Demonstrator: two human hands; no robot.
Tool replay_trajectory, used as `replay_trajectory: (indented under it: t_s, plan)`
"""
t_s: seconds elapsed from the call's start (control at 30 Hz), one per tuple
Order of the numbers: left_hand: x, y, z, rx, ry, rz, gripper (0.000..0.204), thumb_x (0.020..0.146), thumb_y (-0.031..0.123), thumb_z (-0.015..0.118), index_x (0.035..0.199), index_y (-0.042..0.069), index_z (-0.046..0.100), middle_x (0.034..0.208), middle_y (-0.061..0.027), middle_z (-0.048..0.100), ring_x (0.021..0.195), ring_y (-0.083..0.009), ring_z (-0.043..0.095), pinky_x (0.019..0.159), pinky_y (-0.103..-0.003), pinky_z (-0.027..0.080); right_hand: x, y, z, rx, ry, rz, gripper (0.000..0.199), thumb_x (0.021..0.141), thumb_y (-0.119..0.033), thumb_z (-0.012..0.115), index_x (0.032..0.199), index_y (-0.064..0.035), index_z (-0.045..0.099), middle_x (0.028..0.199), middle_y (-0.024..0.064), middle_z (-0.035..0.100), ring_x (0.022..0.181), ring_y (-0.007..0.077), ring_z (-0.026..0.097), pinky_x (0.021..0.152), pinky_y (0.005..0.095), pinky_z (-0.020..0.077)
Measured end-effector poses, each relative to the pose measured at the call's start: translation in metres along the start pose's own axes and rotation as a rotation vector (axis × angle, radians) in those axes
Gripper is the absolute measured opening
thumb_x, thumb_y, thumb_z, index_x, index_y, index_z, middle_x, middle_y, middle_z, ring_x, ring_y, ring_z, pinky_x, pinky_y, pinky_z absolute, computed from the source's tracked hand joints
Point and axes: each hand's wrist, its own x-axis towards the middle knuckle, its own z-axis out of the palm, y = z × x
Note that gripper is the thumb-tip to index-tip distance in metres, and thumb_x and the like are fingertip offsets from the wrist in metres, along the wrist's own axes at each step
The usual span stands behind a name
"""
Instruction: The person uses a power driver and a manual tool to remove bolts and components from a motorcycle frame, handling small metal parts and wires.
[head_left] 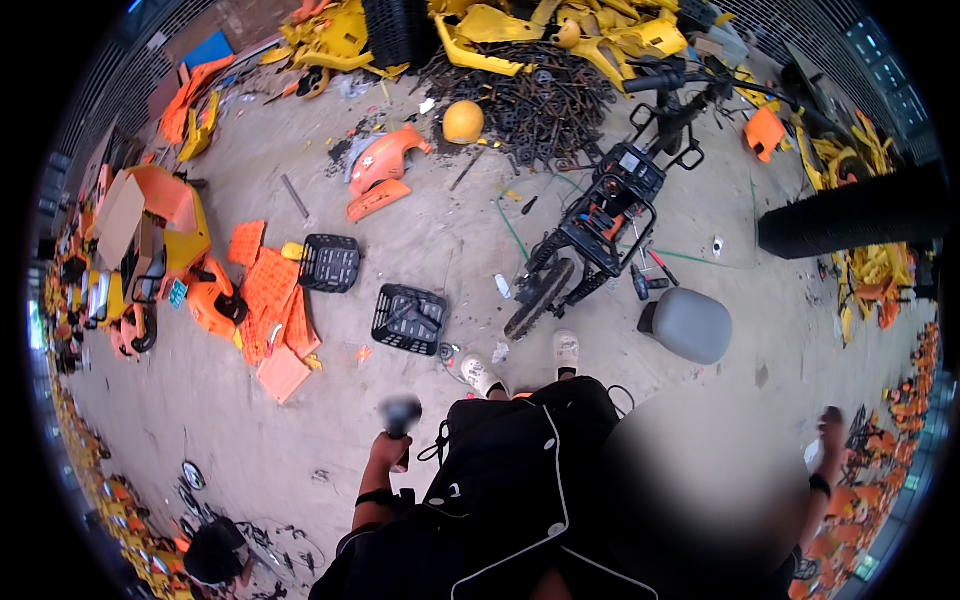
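Observation:
My left hand is closed round the handle of a dark handheld tool, held upright to the left of my dark jacket. The tool's rounded head is smeared, so its kind does not show. Far out to the right, beyond a large blurred patch, my right hand is raised on a stretched arm; its fingers are too unclear to read. Ahead of my light clogs stands a stripped black two-wheeler with its wheel toward me. A grey rounded seat lies on the floor to its right.
Two black baskets lie left of the wheel, near orange panels. A red-handled tool rests by the seat. Farther off are a yellow ball-shaped shell and a heap of dark metal parts. Another person is low at the left.

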Motion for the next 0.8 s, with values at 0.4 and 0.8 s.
replay_trajectory:
  t_s: [0.4,0.8]
  plan:
    - [-0.095,-0.061,-0.044,0.265,-0.007,-0.258,0.021,0.073,0.024,0.064,0.079,0.005,0.072,0.071,-0.013,0.073,0.07,-0.0271,0.073,0.073,-0.039,0.059,-0.107,-0.279,0.448,-0.291,-0.677,-0.131,0.033,0.089,-0.022,0.06,0.11,0.001,0.068,0.095,0.0169,0.072,0.078,0.0235,0.07,0.076,0.0358,0.0549]
    - [-0.031,-0.101,-0.078,0.177,-0.031,-0.407,0.062,0.074,0.055,0.075,0.092,-0.004,0.072,0.094,-0.0225,0.074,0.091,-0.0358,0.073,0.079,-0.046,0.057,-0.028,-0.596,0.637,0.334,-0.915,-0.069,0.033,0.1,-0.03,0.059,0.121,-0.0053,0.064,0.104,0.0049,0.072,0.09,0.0149,0.067,0.078,0.0304,0.0504]
